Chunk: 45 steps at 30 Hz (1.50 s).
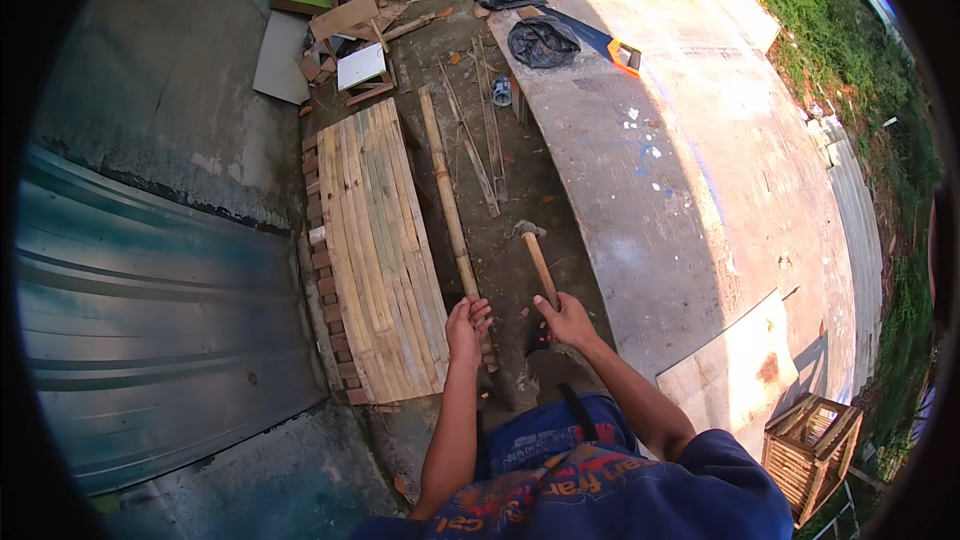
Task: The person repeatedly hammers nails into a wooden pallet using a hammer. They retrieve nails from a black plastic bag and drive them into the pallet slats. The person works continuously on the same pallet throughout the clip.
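My left hand point(466, 325) grips the near end of a long bamboo pole point(445, 195) that lies on the ground and runs away from me. My right hand point(565, 320) holds the wooden handle of a hammer point(535, 250), whose metal head points away, just right of the pole. A panel of bamboo slats point(375, 240) lies flat to the left of the pole. My knees in blue shorts show below the hands.
A large worn board point(700, 170) lies to the right, with dark cloth bundles point(540, 40) and a hand saw point(620, 55) on its far end. Thin bamboo strips point(485, 150) lie ahead. Scrap wood is piled far left. Corrugated metal sheet point(150, 310) at left; a slatted wooden crate point(810, 450) at lower right.
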Available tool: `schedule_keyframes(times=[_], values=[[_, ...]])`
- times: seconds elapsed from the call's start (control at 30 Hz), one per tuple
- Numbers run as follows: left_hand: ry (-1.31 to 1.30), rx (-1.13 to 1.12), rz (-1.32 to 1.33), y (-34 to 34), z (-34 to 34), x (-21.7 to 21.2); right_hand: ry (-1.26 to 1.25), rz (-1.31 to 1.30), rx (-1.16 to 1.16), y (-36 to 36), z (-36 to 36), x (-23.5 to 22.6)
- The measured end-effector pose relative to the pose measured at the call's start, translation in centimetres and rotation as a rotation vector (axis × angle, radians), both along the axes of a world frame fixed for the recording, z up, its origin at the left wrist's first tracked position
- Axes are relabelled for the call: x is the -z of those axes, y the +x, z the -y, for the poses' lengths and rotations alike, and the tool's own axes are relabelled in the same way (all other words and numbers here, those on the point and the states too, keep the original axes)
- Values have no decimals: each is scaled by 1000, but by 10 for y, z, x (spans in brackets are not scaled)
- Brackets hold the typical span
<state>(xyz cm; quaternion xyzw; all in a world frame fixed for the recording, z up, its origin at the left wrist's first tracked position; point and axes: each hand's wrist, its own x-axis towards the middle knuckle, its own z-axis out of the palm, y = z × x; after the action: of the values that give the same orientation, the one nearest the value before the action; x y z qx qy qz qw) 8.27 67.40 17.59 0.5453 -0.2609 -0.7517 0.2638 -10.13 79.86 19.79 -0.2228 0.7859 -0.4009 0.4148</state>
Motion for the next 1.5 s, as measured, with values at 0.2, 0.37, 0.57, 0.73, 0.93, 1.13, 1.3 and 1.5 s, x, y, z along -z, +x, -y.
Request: schedule_keyframes(times=[0.2, 0.37, 0.57, 0.73, 0.93, 1.13, 1.3, 1.5], values=[[-228, 328, -74, -61, 17, -47, -56, -192, 72, -91, -6, -12], [-218, 310, 74, -49, 29, -53, -75, -34, 196, -83, -25, -13], [-201, 306, 8, -51, 34, -78, -26, 53, 241, -83, -8, -21], [-21, 212, -158, -101, 67, -84, -140, -184, 273, -121, 66, -21], [-141, 400, -154, -153, 170, -95, -111, -484, 316, -190, 141, -8], [-269, 373, -140, -169, 280, -118, -45, -545, 430, -223, 193, 28], [-223, 262, -178, -202, 328, -118, 19, -652, 382, -244, 216, 44], [-73, 386, -237, -269, 340, -98, -47, -542, 218, -318, 239, 48]])
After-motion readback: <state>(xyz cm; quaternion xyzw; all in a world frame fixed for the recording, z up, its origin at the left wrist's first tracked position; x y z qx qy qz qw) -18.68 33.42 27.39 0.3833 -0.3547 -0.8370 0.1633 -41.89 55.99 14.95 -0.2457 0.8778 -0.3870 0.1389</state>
